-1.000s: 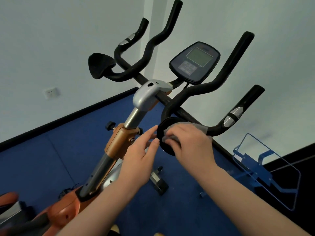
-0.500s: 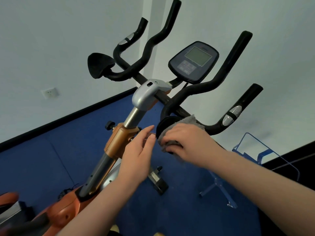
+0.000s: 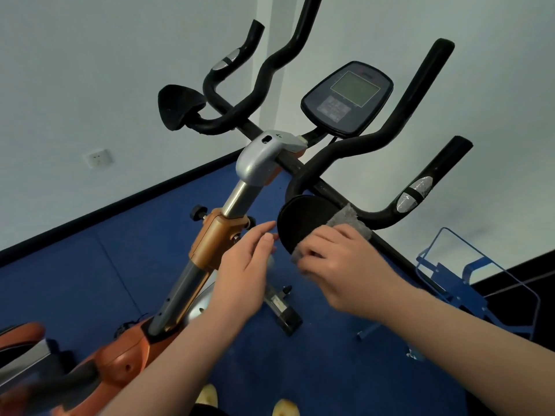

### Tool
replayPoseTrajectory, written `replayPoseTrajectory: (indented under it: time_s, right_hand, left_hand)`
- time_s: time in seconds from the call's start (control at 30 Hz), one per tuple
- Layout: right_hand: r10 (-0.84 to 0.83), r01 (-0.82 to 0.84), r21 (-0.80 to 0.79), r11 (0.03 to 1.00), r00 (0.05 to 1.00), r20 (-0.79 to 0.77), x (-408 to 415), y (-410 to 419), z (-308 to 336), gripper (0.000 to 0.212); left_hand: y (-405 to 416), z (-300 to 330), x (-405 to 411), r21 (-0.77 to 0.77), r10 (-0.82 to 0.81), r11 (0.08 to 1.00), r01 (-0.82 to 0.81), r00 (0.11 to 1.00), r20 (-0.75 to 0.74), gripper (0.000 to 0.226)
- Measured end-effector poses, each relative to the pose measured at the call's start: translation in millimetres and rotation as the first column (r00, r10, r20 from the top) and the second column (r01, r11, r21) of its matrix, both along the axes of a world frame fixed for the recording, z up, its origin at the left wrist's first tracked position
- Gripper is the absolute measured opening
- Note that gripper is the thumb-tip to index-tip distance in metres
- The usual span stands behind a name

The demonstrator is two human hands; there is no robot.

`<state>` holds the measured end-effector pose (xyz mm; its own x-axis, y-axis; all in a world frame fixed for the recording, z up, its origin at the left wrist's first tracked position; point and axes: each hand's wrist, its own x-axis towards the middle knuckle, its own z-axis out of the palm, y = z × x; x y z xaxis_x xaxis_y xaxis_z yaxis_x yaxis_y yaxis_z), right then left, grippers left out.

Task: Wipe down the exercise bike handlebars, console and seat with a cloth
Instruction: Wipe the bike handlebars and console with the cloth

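From the head view, the exercise bike's black handlebars (image 3: 339,151) fill the upper middle of the scene: two long curved bars rising toward the top edge and two shorter grips, each with a silver sensor patch. The foam covering looks matt and slightly worn. Two round black elbow pads sit on the bars, one at the far left (image 3: 177,108) and one nearer the person (image 3: 303,223). The console (image 3: 347,99) stands between the tall bars, a dark rounded panel with a pale grey-green screen above a block of small buttons. A silver clamp housing (image 3: 264,157) joins the bars to a chrome post, which drops into an orange-brown collar (image 3: 214,240) and the orange frame below.

The right hand (image 3: 339,265) holds a grey cloth (image 3: 345,222) against the lower right edge of the nearer elbow pad; its fingers (image 3: 312,256) are curled round the cloth, which shows as a fuzzy grey fold above the knuckles and a scrap beneath the fingertips. The cloth also lies just beside the short right grip's bend. The left hand (image 3: 246,265) hangs just left of that pad, its fingers straight and loosely together, holding nothing, the tips near the pad's rim; whether they touch it cannot be told.

Below lies a blue floor (image 3: 90,280) with a black skirting strip against white walls. A white wall socket (image 3: 97,159) sits at the left. A blue metal rack (image 3: 468,283) stands at the right. The bike's seat is not clearly seen.
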<state>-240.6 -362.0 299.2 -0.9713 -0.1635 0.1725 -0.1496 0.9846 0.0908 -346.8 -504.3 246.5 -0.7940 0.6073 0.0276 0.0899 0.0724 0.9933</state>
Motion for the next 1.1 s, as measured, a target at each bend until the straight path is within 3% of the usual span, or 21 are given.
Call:
replayPoseTrajectory:
  time_s: [0.1,0.23,0.3,0.37,0.43,0.5,0.57,0.7,0.83,0.9,1.0,1.1]
  right_hand:
    - [0.027,-0.044,-0.134,0.990,0.992,-0.125,12.5,17.6,4.1,0.006]
    - [-0.318,0.107,-0.563,0.820,0.902,-0.292,-1.2,23.6,8.3,0.008]
    - [-0.398,0.201,-0.564,0.801,0.883,-0.250,-8.4,14.8,1.1,0.010]
    - [-0.382,0.247,-0.449,0.859,0.893,-0.237,-6.3,7.2,-7.7,0.011]
    - [-0.337,0.216,-0.407,0.887,0.907,-0.252,2.0,10.3,-8.5,0.013]
    - [-0.335,0.168,-0.473,0.865,0.895,-0.295,8.0,14.4,-6.8,0.014]
    - [-0.472,0.166,-0.647,0.744,0.817,-0.332,9.2,11.4,-8.0,0.014]
    - [-0.776,0.131,-0.918,0.375,0.586,-0.234,7.7,-22.2,-24.1,0.018]
    - [-0.852,0.023,-0.975,0.219,0.492,-0.180,12.5,-43.3,-34.2,0.017]
    - [-0.905,-0.082,-0.992,0.095,0.407,-0.121,12.7,-46.6,-33.7,0.014]
    - [-0.970,-0.246,-0.963,-0.111,0.237,0.051,-3.7,-64.2,-37.7,0.014]
    - [-0.958,-0.316,-0.909,-0.273,0.172,0.228,-30.9,-97.2,-50.0,0.017]
  left_hand:
    - [-1.3,3.5,0.3,0.007,0.029,1.000,-0.029,1.000,-0.006,0.041]
    - [3.9,13.5,-3.4,0.064,0.050,0.997,-0.052,0.998,0.030,0.031]
    - [8.0,20.1,-4.1,0.064,0.040,0.997,-0.040,0.999,0.007,0.031]
    - [11.5,24.9,-4.0,0.057,0.020,0.998,-0.018,1.000,-0.021,0.033]
    - [12.4,25.8,-2.8,0.041,0.006,0.999,-0.005,0.999,-0.039,0.034]
    - [10.6,24.4,-1.4,0.014,-0.006,1.000,0.006,0.999,-0.051,0.036]
    - [8.1,22.2,-0.1,-0.009,-0.018,1.000,0.018,0.998,-0.065,0.038]
    - [8.5,20.7,4.8,-0.002,0.003,1.000,-0.003,1.000,-0.020,0.044]
    - [6.9,19.6,12.6,0.006,-0.005,1.000,0.005,1.000,-0.002,0.046]
    - [0.8,17.4,12.1,0.008,-0.048,0.999,0.048,0.999,0.018,0.042]
    - [-7.8,19.7,1.8,0.003,-0.145,0.989,0.145,0.989,0.035,0.049]
    - [-12.2,22.5,-12.4,-0.018,-0.246,0.969,0.247,0.969,0.024,0.041]
